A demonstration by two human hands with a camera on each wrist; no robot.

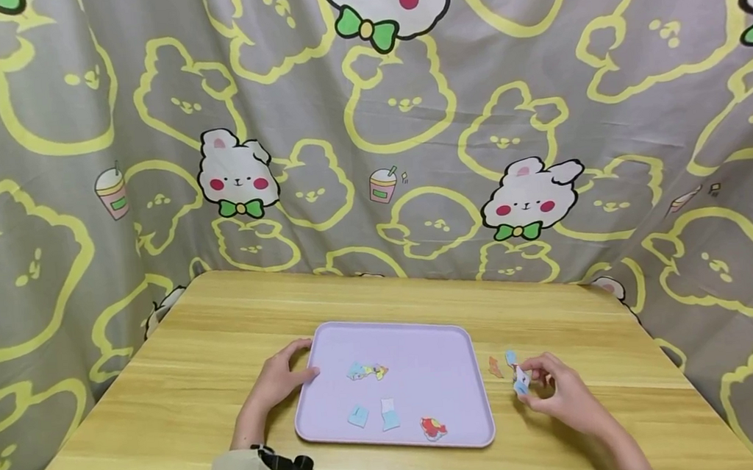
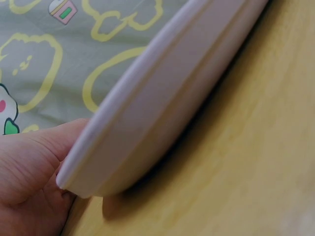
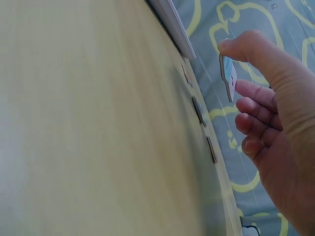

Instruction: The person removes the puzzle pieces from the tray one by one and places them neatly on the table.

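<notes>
My left hand (image 1: 283, 379) grips the left rim of a lavender tray (image 1: 417, 335), thumb over the edge and fingers along its outer side. In the left wrist view the tray's pale side (image 2: 147, 108) rises at a slant above the tabletop. To the right of the tray, my right hand (image 1: 561, 390) pinches a small flat puzzle piece (image 1: 521, 380), white and light blue, between thumb and fingertips. The right wrist view shows this piece (image 3: 227, 76) nearly edge-on, raised over the table. Near it on the wood lie an orange piece (image 1: 495, 366) and a light-blue piece (image 1: 511, 357).
On the tray lie a multicoloured cluster of pieces (image 1: 367, 371), two light-blue pieces, one squarish (image 1: 358, 416) and one taller (image 1: 389, 415), and a red piece (image 1: 434, 428). A patterned curtain (image 1: 322, 224) hangs behind the wooden table (image 1: 243, 312).
</notes>
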